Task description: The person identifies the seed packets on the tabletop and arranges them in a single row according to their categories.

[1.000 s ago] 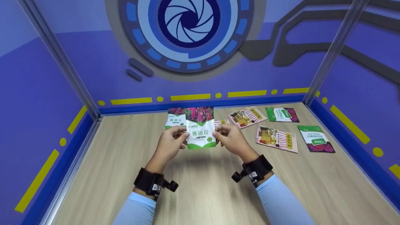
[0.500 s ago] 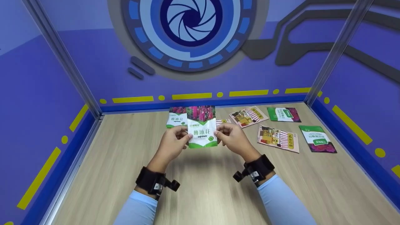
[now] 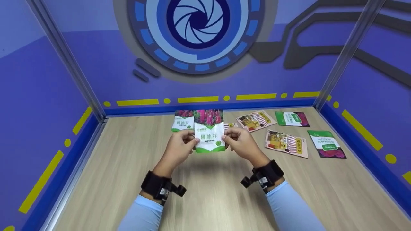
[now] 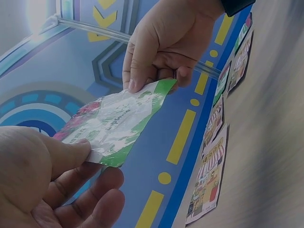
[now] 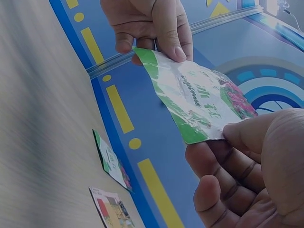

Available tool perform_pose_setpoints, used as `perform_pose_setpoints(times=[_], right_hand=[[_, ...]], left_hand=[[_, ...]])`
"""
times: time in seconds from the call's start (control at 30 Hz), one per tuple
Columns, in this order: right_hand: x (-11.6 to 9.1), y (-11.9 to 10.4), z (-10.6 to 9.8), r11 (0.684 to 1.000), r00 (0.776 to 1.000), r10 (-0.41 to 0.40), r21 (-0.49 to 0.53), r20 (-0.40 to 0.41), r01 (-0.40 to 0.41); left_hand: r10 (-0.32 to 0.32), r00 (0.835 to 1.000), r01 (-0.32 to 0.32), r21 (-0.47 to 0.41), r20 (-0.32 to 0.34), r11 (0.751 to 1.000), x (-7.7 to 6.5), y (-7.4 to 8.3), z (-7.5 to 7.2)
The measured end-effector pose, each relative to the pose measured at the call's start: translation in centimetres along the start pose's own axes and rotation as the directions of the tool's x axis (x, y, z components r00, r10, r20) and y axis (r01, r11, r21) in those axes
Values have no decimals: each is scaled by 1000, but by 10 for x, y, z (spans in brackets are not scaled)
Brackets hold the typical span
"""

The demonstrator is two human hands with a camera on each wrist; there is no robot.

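A white and green seed packet [image 3: 209,131] with pink flowers across its top is held up above the table, its printed front toward the head camera. My left hand [image 3: 179,146] pinches its left edge between thumb and fingers. On the opposite edge my right hand [image 3: 243,143] pinches it the same way. The left wrist view shows the packet [image 4: 118,118] stretched between both thumbs, slightly creased. Behind it, a similar flower packet [image 3: 184,120] lies on the table, partly covered by the held one. A pink striped packet [image 3: 230,125] is mostly hidden behind my right hand.
To the right lie two pink packets with a striped awning, one farther back [image 3: 256,120] and one nearer [image 3: 286,143]. Beyond them are two green and white flower packets, a far one [image 3: 292,119] and a near one [image 3: 327,144]. Blue walls [image 3: 199,86] enclose the wooden table [image 3: 128,154].
Both hands keep their pinch on the seed packet, which stays nearly still. The whole scene shifts slightly to the right in the head view.
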State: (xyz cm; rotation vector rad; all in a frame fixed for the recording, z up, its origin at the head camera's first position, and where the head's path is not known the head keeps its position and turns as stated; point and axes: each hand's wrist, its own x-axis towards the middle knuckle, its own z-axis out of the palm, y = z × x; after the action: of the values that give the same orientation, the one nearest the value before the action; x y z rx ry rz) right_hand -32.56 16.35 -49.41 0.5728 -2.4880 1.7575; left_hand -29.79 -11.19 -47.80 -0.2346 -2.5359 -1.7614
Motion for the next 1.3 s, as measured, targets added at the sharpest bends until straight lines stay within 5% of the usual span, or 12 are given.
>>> perform_pose_setpoints(times=[0.7,0.93,1.1,1.3], right_hand=[[1,2,2,1000,1000,-22,11,13,21],[1,8,4,996,997,21,-87,73,-15],[2,20,3,957,993,87,-282,83,-60],[1,41,-4,866,979,177,-489,101,-106]], left_hand=[[-24,1000,24,-10,-1,1000,1,0,-1],[-26,999,27,17,-19,999,8,-13,-14],[-93,995,96,54,-47,994,16,-31,-31],[-172,983,178,93,-72,980,19,-48,-67]])
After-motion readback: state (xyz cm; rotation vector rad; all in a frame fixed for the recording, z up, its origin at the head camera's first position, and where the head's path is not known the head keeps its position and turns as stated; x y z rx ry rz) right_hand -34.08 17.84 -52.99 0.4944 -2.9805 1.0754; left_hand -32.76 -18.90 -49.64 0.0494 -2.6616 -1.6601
